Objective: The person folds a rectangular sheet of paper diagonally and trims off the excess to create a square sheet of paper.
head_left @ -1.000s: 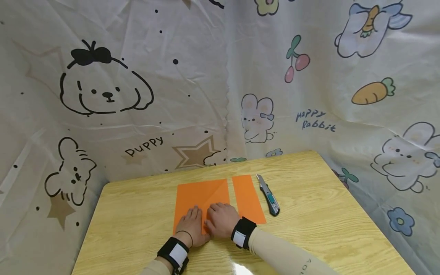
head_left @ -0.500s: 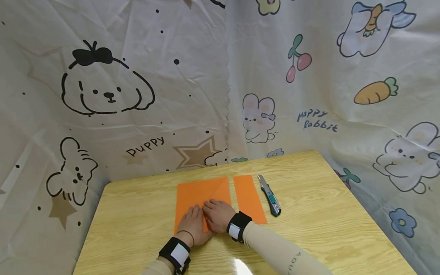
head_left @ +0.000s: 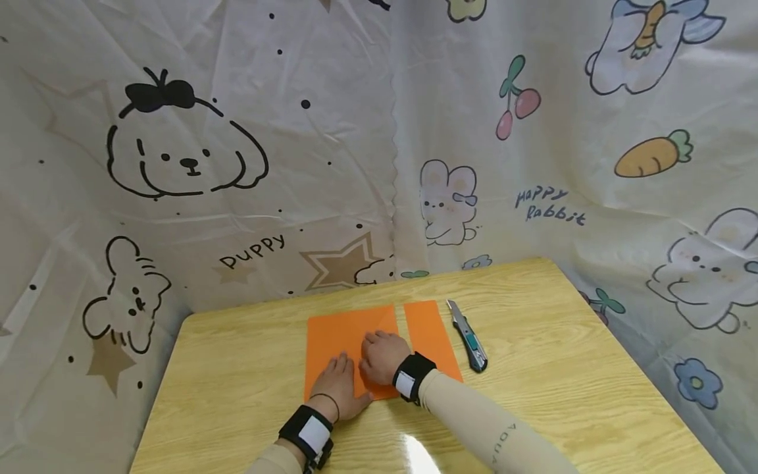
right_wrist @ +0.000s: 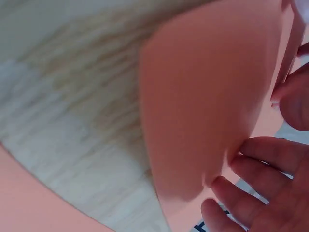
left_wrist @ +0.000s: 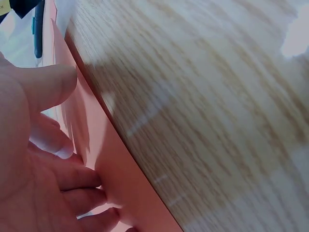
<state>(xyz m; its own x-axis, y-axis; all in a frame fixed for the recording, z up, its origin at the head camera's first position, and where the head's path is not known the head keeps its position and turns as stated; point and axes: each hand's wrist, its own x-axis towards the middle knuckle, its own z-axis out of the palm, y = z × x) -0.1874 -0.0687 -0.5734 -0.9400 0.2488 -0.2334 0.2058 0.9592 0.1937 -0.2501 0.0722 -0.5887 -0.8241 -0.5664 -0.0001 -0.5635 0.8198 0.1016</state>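
A sheet of orange paper (head_left: 331, 332) lies on the wooden table under both hands. My left hand (head_left: 339, 387) rests flat on its lower left part, thumb pointing right along the near edge. Beside it, my right hand (head_left: 383, 357) touches the sheet's right half with bent, loose fingertips. In the right wrist view those fingers (right_wrist: 270, 174) meet the paper (right_wrist: 198, 106), whose surface looks curved. The left wrist view has the left fingers (left_wrist: 79, 179) against the paper (left_wrist: 120, 164), the thumb spread apart. Part of the sheet is hidden beneath the hands.
A narrow orange paper strip (head_left: 428, 329) lies just right of the sheet, partly behind the right wristband. Further right is a utility knife (head_left: 468, 337) with its blade out, pointing away. Beyond the table (head_left: 237, 355) hangs a printed cloth (head_left: 331, 131).
My right hand has slid forward and slightly left, then to the right, away from the left hand. More orange paper shows below it. The left hand stays nearly in place.
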